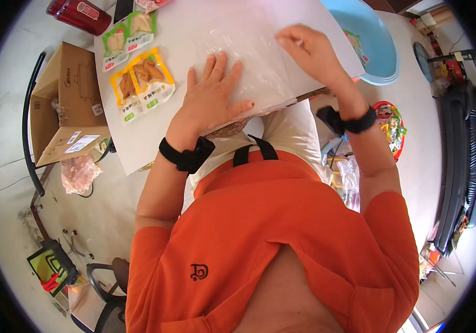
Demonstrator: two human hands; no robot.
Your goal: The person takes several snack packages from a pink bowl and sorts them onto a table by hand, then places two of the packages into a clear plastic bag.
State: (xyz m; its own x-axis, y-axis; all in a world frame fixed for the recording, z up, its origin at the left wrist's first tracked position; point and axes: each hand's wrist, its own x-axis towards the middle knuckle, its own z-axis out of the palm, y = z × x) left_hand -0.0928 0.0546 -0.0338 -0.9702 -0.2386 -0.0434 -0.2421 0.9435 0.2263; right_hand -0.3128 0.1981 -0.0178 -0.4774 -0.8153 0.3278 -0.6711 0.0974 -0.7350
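Observation:
A transparent plastic bag (259,70) lies flat on the white table (179,25) before me. My left hand (217,91) rests on the bag's left part, palm down with fingers spread. Over the bag's right side is my right hand (304,52), slightly blurred, its fingers curled together; whether it pinches anything I cannot tell. Left of my left hand lie a yellow-edged food packet (144,81) with brown pieces in two windows and green-edged packets (115,45) with pale pieces.
A red metallic cylinder (84,16) is at the table's upper left, beside a cardboard box (67,104). To the right, a light blue plastic basin (381,45) holds a green-edged packet (354,43). Lower down stands a red basket (401,143) of colourful wrappers.

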